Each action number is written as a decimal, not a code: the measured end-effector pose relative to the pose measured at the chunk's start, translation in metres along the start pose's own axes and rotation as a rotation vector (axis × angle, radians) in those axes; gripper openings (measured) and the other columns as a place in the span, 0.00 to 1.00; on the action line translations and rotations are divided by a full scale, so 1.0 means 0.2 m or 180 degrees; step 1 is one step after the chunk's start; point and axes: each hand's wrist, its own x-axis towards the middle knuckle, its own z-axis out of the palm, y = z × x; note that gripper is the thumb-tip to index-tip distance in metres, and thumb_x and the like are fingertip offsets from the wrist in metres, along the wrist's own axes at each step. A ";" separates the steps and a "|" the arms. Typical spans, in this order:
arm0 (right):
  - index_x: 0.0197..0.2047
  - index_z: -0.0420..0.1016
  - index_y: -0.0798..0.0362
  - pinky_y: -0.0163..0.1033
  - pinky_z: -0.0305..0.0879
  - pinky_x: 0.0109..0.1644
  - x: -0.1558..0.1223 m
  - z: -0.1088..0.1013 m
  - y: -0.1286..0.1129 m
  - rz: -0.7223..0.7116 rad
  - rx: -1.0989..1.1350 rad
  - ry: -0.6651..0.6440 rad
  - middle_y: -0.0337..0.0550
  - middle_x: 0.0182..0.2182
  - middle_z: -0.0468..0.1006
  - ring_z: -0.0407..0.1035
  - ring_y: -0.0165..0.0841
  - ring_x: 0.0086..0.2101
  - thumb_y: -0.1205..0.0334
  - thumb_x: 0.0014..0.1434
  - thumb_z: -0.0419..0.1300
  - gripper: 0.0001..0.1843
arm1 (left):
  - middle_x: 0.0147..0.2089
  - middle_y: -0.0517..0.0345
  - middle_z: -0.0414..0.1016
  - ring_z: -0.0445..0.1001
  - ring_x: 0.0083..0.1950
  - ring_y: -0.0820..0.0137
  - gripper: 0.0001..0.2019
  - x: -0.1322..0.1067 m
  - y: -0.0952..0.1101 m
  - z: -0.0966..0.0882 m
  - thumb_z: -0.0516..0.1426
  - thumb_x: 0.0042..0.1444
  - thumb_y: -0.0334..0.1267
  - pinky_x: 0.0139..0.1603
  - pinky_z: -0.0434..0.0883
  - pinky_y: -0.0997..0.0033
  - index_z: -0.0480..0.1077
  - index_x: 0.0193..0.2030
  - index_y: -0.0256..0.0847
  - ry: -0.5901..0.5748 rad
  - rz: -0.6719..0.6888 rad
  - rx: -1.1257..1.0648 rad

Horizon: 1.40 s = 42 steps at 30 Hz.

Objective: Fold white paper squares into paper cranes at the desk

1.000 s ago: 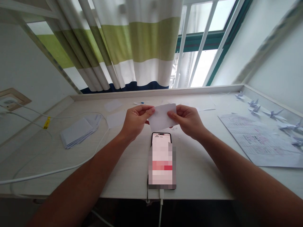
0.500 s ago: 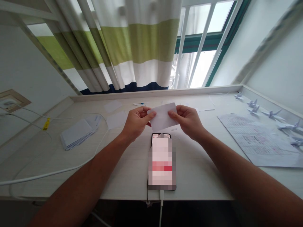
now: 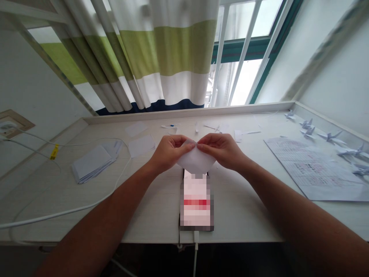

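Paper [image 3: 198, 163] is being worked at its upper edge: left hand [image 3: 170, 152] and right hand [image 3: 221, 151] pinch it between thumbs and fingers, thumb tips close together. The next move likely calls for light, even pressure. Thin, white and bowed, it hides the far end of the flat phone [image 3: 196, 215].

Bare left hand [image 3: 168, 152] and bare right hand [image 3: 225, 151] drawn closer; grip shifted from opposite sides of small white paper sheet [image 3: 198, 161] to its top, thumbs nearly meeting. Sheet now lower, overlapping top of dark-edged rectangular phone [image 3: 196, 215]. White paper scraps [image 3: 238, 135] beyond hands uncovered.
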 end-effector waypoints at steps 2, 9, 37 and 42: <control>0.36 0.84 0.52 0.41 0.75 0.34 0.00 0.01 0.00 0.0008 0.0084 0.0091 0.45 0.33 0.84 0.78 0.38 0.34 0.46 0.56 0.74 0.17 | 0.37 0.52 0.85 0.79 0.36 0.66 0.16 0.00 0.00 0.00 0.72 0.51 0.49 0.36 0.72 0.71 0.83 0.39 0.39 0.0118 0.0046 -0.0178; 0.35 0.82 0.51 0.41 0.75 0.37 0.01 0.05 0.00 0.0156 0.0754 0.0453 0.43 0.34 0.84 0.76 0.35 0.34 0.44 0.50 0.78 0.20 | 0.39 0.53 0.84 0.78 0.39 0.67 0.17 0.01 -0.01 0.01 0.75 0.47 0.48 0.40 0.72 0.70 0.84 0.39 0.40 0.0431 0.0140 -0.0506; 0.40 0.83 0.54 0.43 0.81 0.34 0.03 -0.02 0.05 -0.0044 0.0562 0.0681 0.45 0.34 0.85 0.79 0.37 0.33 0.47 0.53 0.77 0.21 | 0.34 0.55 0.83 0.81 0.33 0.66 0.22 0.03 -0.02 0.01 0.74 0.46 0.50 0.31 0.79 0.69 0.73 0.38 0.38 0.0556 -0.0291 -0.0567; 0.40 0.82 0.53 0.45 0.81 0.35 0.03 -0.01 0.06 -0.0051 0.0650 0.0653 0.44 0.33 0.84 0.78 0.37 0.33 0.46 0.53 0.77 0.21 | 0.33 0.54 0.83 0.80 0.32 0.68 0.23 0.03 -0.03 0.01 0.74 0.46 0.51 0.28 0.77 0.72 0.75 0.40 0.37 0.0680 -0.0211 -0.0663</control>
